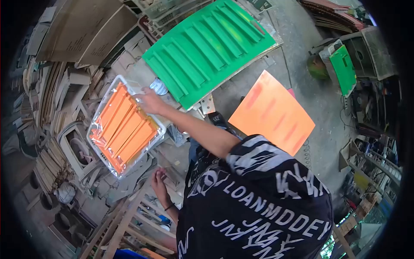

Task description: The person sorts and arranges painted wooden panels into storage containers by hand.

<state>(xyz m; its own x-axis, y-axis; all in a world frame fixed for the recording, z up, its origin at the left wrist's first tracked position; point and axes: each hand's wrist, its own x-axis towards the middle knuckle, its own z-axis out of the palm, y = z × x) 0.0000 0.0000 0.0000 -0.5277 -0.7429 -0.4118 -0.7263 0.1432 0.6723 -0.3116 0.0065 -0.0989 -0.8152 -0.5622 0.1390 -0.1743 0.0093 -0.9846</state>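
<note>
My right hand [148,101] reaches left and closes at the upper right rim of a clear plastic bin [159,127]. Inside the bin lie long orange strips [125,129], partly under clear plastic film. My left hand [159,178], with a dark band at its wrist, is below and right of the bin. Its fingers are loosely curled and a little apart, with nothing in them. Past my right hand, a green board [174,96] bears several raised green strips. Right of my right forearm is an orange sheet [276,113] with faint darker marks.
Stacked wood pieces [47,168] and large cardboard [82,26] crowd the left. A wooden slatted frame [125,220] stands near my left arm. Another green panel [343,69] is at the right, near shelving with clutter [373,151]. A coiled cord [307,153] hangs beside the orange sheet.
</note>
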